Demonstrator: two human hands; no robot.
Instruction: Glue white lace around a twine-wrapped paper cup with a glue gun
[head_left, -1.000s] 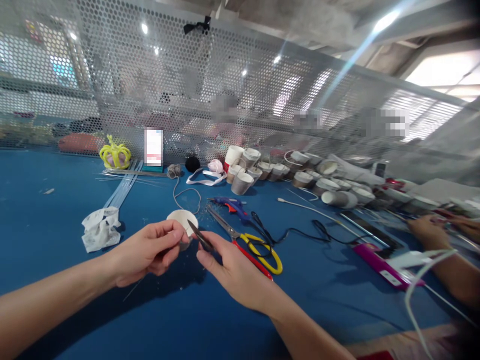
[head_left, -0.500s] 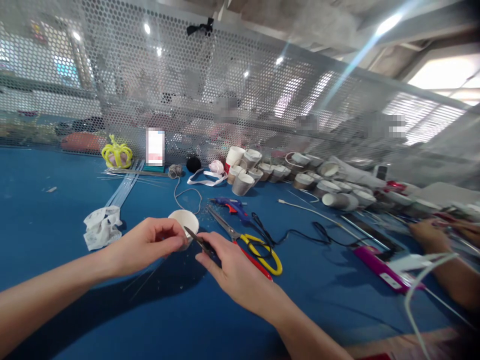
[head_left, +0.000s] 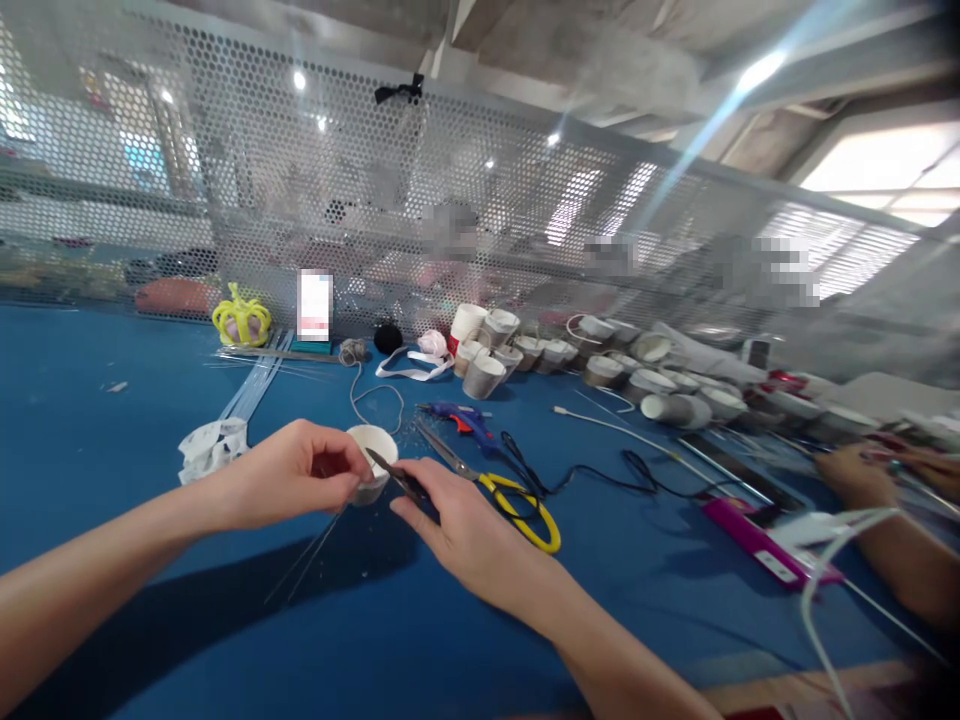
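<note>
My left hand point(head_left: 319, 470) is closed in a pinch on thin wires point(head_left: 311, 560), whose loose ends slant down toward the tabletop. Wrapped in my right hand point(head_left: 461, 530) are dark pointed pliers point(head_left: 390, 468); their handles are mostly hidden by the palm. The pliers' tip is close to my left fingertips, over a small white paper cup point(head_left: 373, 440). Whether the tip touches the wire cannot be made out. Just beyond my right hand lie scissors with yellow handles point(head_left: 551, 525) and a blue glue gun point(head_left: 465, 418).
Several wrapped cups point(head_left: 484, 375) stand at the back beside black yarn point(head_left: 388, 338). Crumpled white material point(head_left: 214, 450) and clear strips lie left. Cables run to a purple power strip point(head_left: 765, 545) at right, near another person's hand point(head_left: 855, 480). A perforated metal screen point(head_left: 510, 220) borders the table.
The view has tilted up slightly. My left hand has drawn a little away from the cup's front, and the wire ends show more clearly. A red handle by the scissors is now out of sight.
</note>
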